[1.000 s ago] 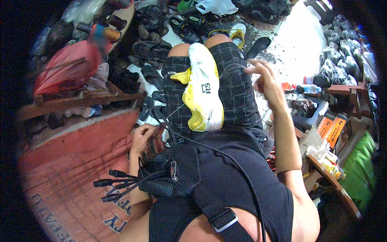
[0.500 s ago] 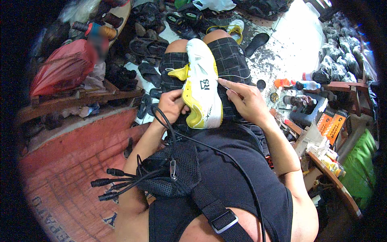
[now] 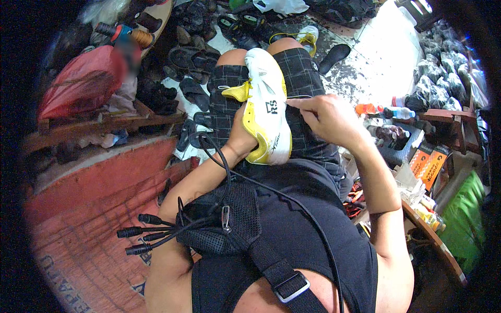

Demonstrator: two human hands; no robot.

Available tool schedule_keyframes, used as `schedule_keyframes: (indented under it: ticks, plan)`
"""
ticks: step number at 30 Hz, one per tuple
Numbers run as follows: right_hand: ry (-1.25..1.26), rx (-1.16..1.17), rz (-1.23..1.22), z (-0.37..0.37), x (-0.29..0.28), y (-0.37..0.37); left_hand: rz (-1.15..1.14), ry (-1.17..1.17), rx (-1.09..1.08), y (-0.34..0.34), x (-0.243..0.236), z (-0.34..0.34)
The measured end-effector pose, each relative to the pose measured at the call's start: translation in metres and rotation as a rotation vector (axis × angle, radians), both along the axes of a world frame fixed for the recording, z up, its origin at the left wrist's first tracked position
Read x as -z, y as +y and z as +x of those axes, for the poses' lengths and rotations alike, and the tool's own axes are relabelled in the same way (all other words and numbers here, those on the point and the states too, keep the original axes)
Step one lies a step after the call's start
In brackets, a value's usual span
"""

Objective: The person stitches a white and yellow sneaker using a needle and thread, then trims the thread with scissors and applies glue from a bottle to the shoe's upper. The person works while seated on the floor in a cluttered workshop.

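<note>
A white and yellow sneaker (image 3: 272, 120) lies on its side across my lap, toe pointing away from me. My left hand (image 3: 242, 133) grips it at the collar, with its fingers partly hidden by the shoe. On the other side, my right hand (image 3: 327, 116) is closed, its index finger reaching to the edge of the sole. Whatever sits between that finger and the thumb is too small to make out. A pale thread (image 3: 300, 96) runs out from the sole edge just beyond the fingertip. The yellow tongue (image 3: 237, 92) sticks out of the shoe.
Another yellow and white shoe (image 3: 308, 37) and a loose black sole (image 3: 334, 58) lie on the floor ahead. Small bottles (image 3: 399, 112) and orange boxes (image 3: 428, 164) stand at the right. Thread spools (image 3: 141, 37) sit at the upper left. Black cables (image 3: 151, 235) hang by my left arm.
My left hand has shifted farther up and in against the shoe's collar. The right hand has turned over, its back now facing up, and stays at the sole edge.
</note>
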State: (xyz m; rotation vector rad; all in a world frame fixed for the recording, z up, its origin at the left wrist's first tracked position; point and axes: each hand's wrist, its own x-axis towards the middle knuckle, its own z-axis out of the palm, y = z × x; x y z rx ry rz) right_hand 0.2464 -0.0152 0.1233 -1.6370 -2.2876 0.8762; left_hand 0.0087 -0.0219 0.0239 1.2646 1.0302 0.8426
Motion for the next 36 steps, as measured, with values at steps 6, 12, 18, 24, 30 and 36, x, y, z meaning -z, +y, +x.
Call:
schedule_keyframes:
  ticks: [6, 12, 18, 24, 30, 36]
  plan:
    - [-0.34, -0.183, -0.013, -0.016, -0.025, 0.028, 0.05, -0.052, -0.001, 0.002, 0.021, 0.004]
    - [-0.309, -0.223, -0.014, -0.017, -0.019, 0.037, 0.039, -0.084, -0.013, 0.0, 0.02, 0.002]
    - [0.023, -0.256, -0.1, 0.006, -0.014, 0.047, 0.043, -0.128, -0.037, 0.0, 0.022, 0.001]
    - [-0.222, -0.402, 0.146, -0.011, -0.001, 0.04, 0.016, -0.085, 0.016, 0.004, 0.029, 0.0]
    - [-0.217, -0.411, 0.128, -0.016, 0.009, 0.036, -0.083, -0.195, -0.057, 0.005, 0.027, 0.002]
    - [-0.218, -0.379, 0.229, -0.015, 0.014, 0.024, 0.01, -0.096, -0.04, 0.004, 0.011, 0.003]
